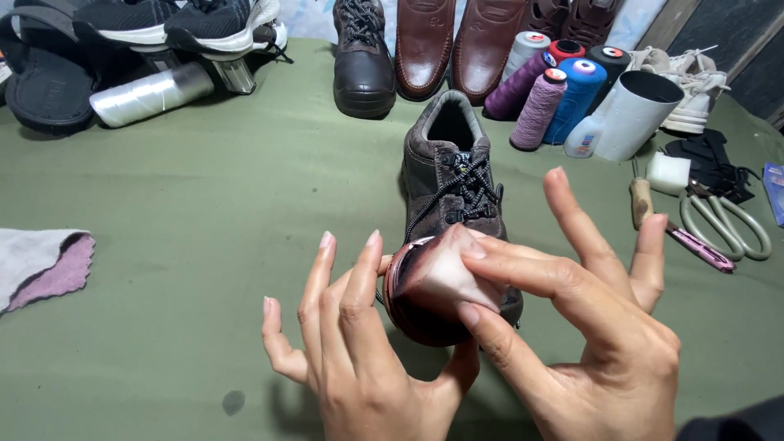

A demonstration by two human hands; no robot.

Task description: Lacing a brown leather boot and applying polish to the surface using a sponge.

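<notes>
Low in the frame, our left hand [359, 343] cups a small, rigid tin [412, 306]; right hand [572, 327] fingers pinch a soft sponge [441, 273], best gripped at its edges

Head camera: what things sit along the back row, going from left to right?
Black sandal → clear thread roll → black boot → brown dress shoes → thread cones → white tube → white sneaker.

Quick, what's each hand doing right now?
Left hand: holding a round tin, fingers up.
Right hand: pinching a white sponge against the tin.
</notes>
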